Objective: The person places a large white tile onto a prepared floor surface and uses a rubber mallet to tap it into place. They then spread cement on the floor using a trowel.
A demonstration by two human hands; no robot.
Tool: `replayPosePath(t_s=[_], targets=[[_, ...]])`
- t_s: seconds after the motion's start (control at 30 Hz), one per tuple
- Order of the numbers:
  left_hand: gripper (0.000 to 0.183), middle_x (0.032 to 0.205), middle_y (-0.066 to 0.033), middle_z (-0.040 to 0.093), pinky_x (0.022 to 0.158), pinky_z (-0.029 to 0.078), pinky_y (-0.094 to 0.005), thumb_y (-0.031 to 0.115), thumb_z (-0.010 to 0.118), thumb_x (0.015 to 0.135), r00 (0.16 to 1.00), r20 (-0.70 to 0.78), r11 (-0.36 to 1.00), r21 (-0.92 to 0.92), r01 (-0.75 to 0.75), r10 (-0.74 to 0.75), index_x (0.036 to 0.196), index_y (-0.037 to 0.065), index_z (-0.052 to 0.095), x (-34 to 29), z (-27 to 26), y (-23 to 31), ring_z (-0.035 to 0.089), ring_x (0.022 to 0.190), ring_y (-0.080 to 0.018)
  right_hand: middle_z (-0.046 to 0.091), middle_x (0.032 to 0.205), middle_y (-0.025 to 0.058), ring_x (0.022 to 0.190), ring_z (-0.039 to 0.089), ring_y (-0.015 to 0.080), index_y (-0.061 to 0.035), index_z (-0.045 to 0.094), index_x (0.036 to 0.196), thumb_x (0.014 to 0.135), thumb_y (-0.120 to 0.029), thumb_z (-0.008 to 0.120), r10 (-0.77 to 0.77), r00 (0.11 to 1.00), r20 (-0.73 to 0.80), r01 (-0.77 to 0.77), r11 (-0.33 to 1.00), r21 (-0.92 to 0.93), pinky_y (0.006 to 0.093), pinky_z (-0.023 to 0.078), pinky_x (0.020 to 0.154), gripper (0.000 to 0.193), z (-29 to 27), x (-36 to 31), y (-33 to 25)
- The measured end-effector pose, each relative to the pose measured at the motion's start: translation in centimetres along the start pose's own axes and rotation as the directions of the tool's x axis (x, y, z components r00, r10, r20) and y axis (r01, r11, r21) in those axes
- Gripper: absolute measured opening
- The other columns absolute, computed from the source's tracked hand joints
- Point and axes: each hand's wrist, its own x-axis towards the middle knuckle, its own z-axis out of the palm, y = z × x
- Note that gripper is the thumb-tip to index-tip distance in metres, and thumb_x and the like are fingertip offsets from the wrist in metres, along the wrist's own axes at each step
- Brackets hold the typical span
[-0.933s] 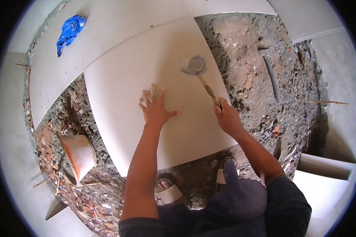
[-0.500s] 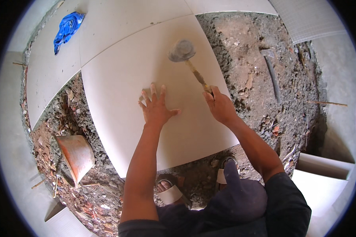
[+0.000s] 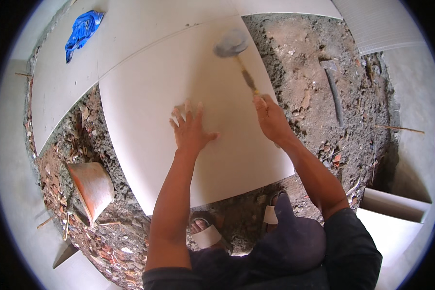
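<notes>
A large pale floor tile (image 3: 145,111) lies in front of me, its far edge against other laid tiles. My left hand (image 3: 192,129) rests on its middle with fingers spread, holding nothing. In my right hand (image 3: 272,117), over the tile's right side, is a mallet (image 3: 231,43) with a dark grey head and a yellowish handle. The fingers are wrapped round the handle's near end. Motion blurs the head, which is over the tile's far right part; whether it touches the surface I cannot tell.
Rough mortar and rubble (image 3: 304,82) border the tile. A tipped bucket (image 3: 94,188) lies at left, a hammer-like tool (image 3: 333,94) at right. A crumpled blue plastic bag (image 3: 83,33) sits on the far-left tiles. More tiles (image 3: 389,232) lean at lower right. My sandalled feet (image 3: 205,234) are at the near edge.
The mallet and my right hand have shifted away from me and slightly to the right. My left hand stays flat in about the same spot.
</notes>
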Motion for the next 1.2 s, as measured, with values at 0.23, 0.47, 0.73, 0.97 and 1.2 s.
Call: replayPosePath(t_s=[0.23,0.47,0.73,0.97,1.2], targets=[[0.106,0.161,-0.0097,0.009,0.116,0.014,-0.0579,0.062,0.074,0.07,0.998,-0.055,0.999,-0.032,-0.021,0.019,0.153,0.027,0.019,0.2,0.2,-0.4,0.005,0.145,-0.0454,0.063,0.089,0.0265,0.09,0.061,0.0426,0.0015,0.051,0.116,0.1,-0.038,0.045,0.062,0.998,-0.008,-0.062,0.997,0.049,0.0458,0.049,0.078,0.043,-0.6,0.9,-1.6],[0.11,0.16,-0.0102,0.011,0.116,0.013,-0.0592,0.059,0.08,0.063,0.993,-0.108,0.996,-0.074,-0.058,0.05,0.152,0.028,0.024,0.8,0.5,-1.0,0.006,0.145,-0.044,0.063,0.078,0.0221,0.077,0.062,0.0434,0.0001,0.048,0.116,0.096,-0.026,0.057,-0.164,0.979,-0.123,0.157,0.986,-0.064,0.0453,0.05,0.07,0.034,0.1,0.1,-0.4],[0.108,0.16,-0.0093,0.01,0.117,0.013,-0.0571,0.064,0.075,0.067,0.995,-0.077,0.997,-0.048,-0.065,0.061,0.153,0.029,0.019,0.8,0.5,-1.2,0.005,0.146,-0.042,0.064,0.075,0.0237,0.073,0.063,0.0444,0.0,0.049,0.109,0.096,-0.031,0.055,-0.162,0.982,-0.1,0.137,0.966,-0.218,0.0495,0.048,0.061,0.034,1.1,-1.1,1.0],[0.11,0.16,-0.0089,0.01,0.117,0.014,-0.0564,0.06,0.08,0.063,0.996,-0.066,0.995,-0.063,-0.071,0.067,0.152,0.03,0.022,1.1,0.3,-1.5,0.004,0.146,-0.0411,0.063,0.073,0.0231,0.07,0.062,0.0455,-0.0017,0.05,0.105,0.097,-0.036,0.053,-0.04,0.996,-0.081,0.028,0.99,-0.136,0.0515,0.047,0.06,0.035,1.9,1.1,0.9],[0.109,0.16,-0.0095,0.011,0.117,0.015,-0.0555,0.059,0.08,0.064,0.995,-0.083,0.993,-0.092,-0.071,0.064,0.152,0.031,0.023,0.8,0.2,-1.3,0.005,0.146,-0.041,0.063,0.071,0.0241,0.07,0.061,0.0471,-0.0015,0.05,0.103,0.098,-0.044,0.048,-0.142,0.984,-0.104,0.106,0.95,-0.292,0.0538,0.048,0.062,0.043,1.6,3.4,1.2]])
